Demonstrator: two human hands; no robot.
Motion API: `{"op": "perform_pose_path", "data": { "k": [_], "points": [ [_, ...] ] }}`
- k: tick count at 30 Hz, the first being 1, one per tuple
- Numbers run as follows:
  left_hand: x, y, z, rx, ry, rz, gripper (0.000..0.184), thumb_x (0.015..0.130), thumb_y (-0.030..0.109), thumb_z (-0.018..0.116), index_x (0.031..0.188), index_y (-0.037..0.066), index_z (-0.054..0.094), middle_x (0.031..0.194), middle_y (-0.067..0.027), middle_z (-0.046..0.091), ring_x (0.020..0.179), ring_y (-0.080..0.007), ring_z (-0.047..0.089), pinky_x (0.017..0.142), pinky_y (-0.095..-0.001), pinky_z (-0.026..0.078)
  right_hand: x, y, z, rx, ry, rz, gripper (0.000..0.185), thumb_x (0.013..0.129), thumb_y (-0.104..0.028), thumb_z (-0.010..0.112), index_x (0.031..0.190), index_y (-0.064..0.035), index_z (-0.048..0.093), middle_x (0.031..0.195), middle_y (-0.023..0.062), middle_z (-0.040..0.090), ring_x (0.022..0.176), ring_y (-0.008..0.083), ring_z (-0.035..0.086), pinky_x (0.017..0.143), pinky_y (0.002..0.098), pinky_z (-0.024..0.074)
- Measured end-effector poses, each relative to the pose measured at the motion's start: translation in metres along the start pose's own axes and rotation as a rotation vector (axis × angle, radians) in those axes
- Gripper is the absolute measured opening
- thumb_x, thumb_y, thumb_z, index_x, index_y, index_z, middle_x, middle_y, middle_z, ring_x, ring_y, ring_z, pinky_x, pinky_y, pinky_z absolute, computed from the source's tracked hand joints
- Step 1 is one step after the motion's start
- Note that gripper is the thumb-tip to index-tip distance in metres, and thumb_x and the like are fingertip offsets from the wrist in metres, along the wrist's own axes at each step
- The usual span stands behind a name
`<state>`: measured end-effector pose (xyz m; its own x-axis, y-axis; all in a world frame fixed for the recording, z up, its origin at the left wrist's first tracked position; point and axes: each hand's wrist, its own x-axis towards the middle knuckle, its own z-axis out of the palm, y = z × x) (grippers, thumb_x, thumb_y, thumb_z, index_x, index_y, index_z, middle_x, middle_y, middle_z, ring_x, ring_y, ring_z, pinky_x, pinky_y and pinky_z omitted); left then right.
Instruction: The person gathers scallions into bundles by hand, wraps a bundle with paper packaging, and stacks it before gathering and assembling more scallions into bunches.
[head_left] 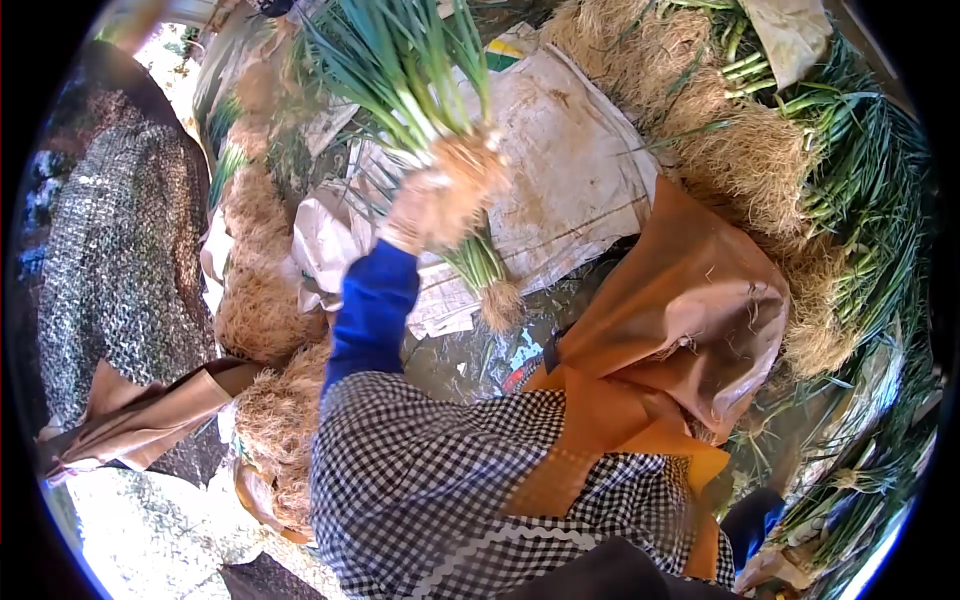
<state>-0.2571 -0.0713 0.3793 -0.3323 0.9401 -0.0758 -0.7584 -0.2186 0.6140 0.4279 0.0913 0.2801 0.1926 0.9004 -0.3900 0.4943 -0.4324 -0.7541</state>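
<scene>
A bunch of green onions (430,85), long green leaves upward and pale stringy roots below, is raised over the white woven sack. My left hand (418,210), at the end of a blue sleeve, is closed round its root end. Just below and behind that hand lies another, smaller bunch of green onions (478,262) on the white sack (570,150), its roots hanging past the sack's near edge. A dark blue sleeve (752,525) shows at the lower right, beside the orange apron. The area past its cuff is smeared, so my right hand's fingers cannot be made out.
Piled green onions (860,190) line the right side, their matted roots (740,140) facing inward. More root bundles (262,270) stand in a row at left. A brown plastic sheet (690,300) is draped near my lap. Dark mesh netting (120,260) covers something far left.
</scene>
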Motion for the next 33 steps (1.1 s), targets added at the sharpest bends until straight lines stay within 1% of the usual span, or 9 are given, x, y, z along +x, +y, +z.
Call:
{"op": "perform_pose_path", "data": {
  "k": [7,13,16,19,20,22,27,30,33],
  "points": [
    [-0.120,-0.271,-0.345,-0.029,0.707,-0.476,0.044,0.081,0.025,0.056,0.117,0.001,0.049,0.121,-0.0143,0.050,0.112,-0.0274,0.044,0.094,-0.0378,0.035,-0.035,0.102,-0.039,-0.285,-0.266,0.049,0.031,0.086,-0.032,0.053,0.065,-0.0092,0.049,0.046,-0.0029,0.037,0.037,0.0075,0.034,0.035,0.0229,0.0232],
    [-0.134,-0.292,-0.328,0.700,0.799,-0.503,0.030,0.078,-0.007,0.049,0.105,0.006,0.050,0.094,-0.0105,0.057,0.084,-0.0250,0.059,0.070,-0.0345,0.052,-0.080,0.128,-0.042,-0.268,-0.385,0.578,0.026,0.083,-0.033,0.054,0.073,-0.0091,0.053,0.054,0.0003,0.045,0.039,0.0109,0.038,0.036,0.0271,0.0286],
    [-0.133,-0.266,-0.282,0.239,0.871,-0.597,0.032,0.085,0.005,0.049,0.116,0.011,0.052,0.095,-0.0074,0.059,0.080,-0.0222,0.059,0.068,-0.0316,0.050,-0.080,0.128,-0.026,-0.912,-0.624,0.136,0.019,0.083,-0.027,0.050,0.081,-0.0091,0.057,0.071,0.0093,0.053,0.059,0.0238,0.052,0.050,0.0372,0.0408],
    [-0.158,-0.251,-0.327,1.951,0.214,-0.700,0.048,0.078,0.044,0.054,0.121,0.021,0.053,0.103,-0.0117,0.063,0.091,-0.0249,0.061,0.075,-0.0367,0.049,-0.083,0.067,0.034,-1.076,-0.326,-0.320,0.016,0.081,-0.018,0.049,0.085,-0.0083,0.060,0.088,0.0155,0.059,0.078,0.0333,0.058,0.065,0.0433,0.0464],
    [-0.144,-0.248,-0.289,1.964,0.066,-0.672,0.048,0.078,0.044,0.054,0.121,0.021,0.053,0.103,-0.0117,0.063,0.091,-0.0249,0.061,0.075,-0.0367,0.049,-0.076,0.052,0.051,-0.853,-0.144,-0.459,0.014,0.079,-0.015,0.050,0.086,-0.0081,0.060,0.088,0.0155,0.060,0.080,0.0336,0.057,0.069,0.0423,0.0454],
    [-0.121,-0.244,-0.214,0.824,0.852,-0.527,0.038,0.081,0.024,0.056,0.113,0.003,0.055,0.094,-0.0162,0.064,0.085,-0.0259,0.062,0.068,-0.0337,0.050,-0.053,0.051,0.077,-0.913,-0.104,-0.557,0.018,0.077,-0.011,0.050,0.092,-0.0091,0.058,0.090,0.0104,0.060,0.089,0.0281,0.056,0.078,0.0395,0.0452],
    [-0.075,-0.231,-0.218,1.081,0.786,-0.534,0.037,0.080,0.014,0.055,0.111,-0.006,0.052,0.098,-0.0195,0.061,0.086,-0.0257,0.060,0.067,-0.0319,0.049,-0.101,0.153,0.072,-0.898,-0.205,-0.344,0.034,0.075,-0.011,0.050,0.107,-0.0089,0.058,0.089,0.0124,0.060,0.088,0.0302,0.053,0.084,0.0402,0.0391],
    [-0.022,-0.208,-0.228,1.942,0.074,-0.218,0.044,0.081,0.010,0.052,0.121,-0.008,0.044,0.117,-0.0214,0.050,0.100,-0.0254,0.052,0.084,-0.0323,0.042,-0.171,0.211,0.021,-0.996,-0.260,-0.275,0.041,0.071,-0.009,0.049,0.112,-0.0086,0.057,0.097,0.0127,0.060,0.098,0.0309,0.052,0.096,0.0381,0.0336],
    [0.022,-0.210,-0.049,1.141,0.420,-0.302,0.041,0.084,0.011,0.050,0.122,-0.004,0.045,0.123,-0.0151,0.048,0.110,-0.0258,0.047,0.090,-0.0354,0.038,-0.167,0.208,-0.006,-0.896,-0.385,-0.015,0.040,0.073,-0.013,0.051,0.113,-0.0072,0.056,0.102,0.0136,0.060,0.101,0.0308,0.052,0.096,0.0385,0.0334]
  ]
}}
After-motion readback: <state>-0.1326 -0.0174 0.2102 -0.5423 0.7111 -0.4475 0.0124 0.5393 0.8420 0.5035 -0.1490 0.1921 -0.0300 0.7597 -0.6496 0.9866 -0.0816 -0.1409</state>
